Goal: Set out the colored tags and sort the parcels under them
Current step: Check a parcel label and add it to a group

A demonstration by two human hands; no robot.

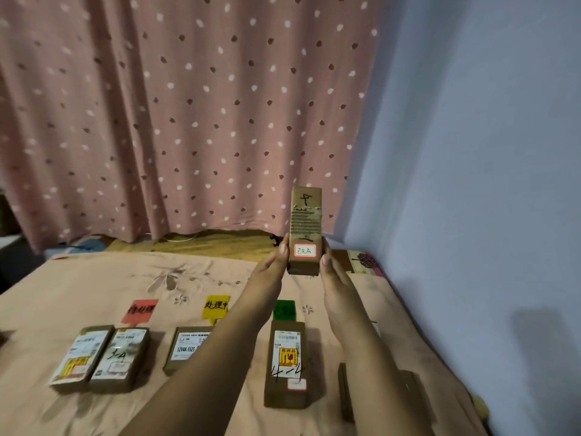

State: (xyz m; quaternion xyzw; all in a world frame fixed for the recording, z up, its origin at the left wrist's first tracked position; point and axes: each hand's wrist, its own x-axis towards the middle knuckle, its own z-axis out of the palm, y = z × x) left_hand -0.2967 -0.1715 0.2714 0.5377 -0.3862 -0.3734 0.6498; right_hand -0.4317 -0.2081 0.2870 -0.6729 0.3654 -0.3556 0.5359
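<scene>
Nearest the camera, at the right edge of the peach floral bedsheet (94, 278), lies a dark brown cardboard box (345, 391), mostly hidden behind the right forearm. Left of it, directly below the green square tag (284, 309), lies a long brown parcel marked "4-4" (286, 363), bearing a white label and a yellow fragile sticker. Further left of the green tag, the yellow square tag (216, 306) has one brown parcel with a white "12V4A" label (185, 347) beneath it (partly covered by the left forearm). Leftmost, the red square tag (142, 311) has two brown parcels side by side below it: one marked "3-4" (121, 357) and one with a yellow sticker (82, 357), touching along their long edges.

Above and beyond the green tag, both hands hold a tall brown cardboard parcel with a red-bordered white sticker (305, 231) upright in the air. The left hand (270, 272) grips its left side, the right hand (334, 278) its right side; thumbs press the front edges, the remaining fingers are hidden behind.

Beyond hangs a pink dotted curtain (188, 105).
</scene>
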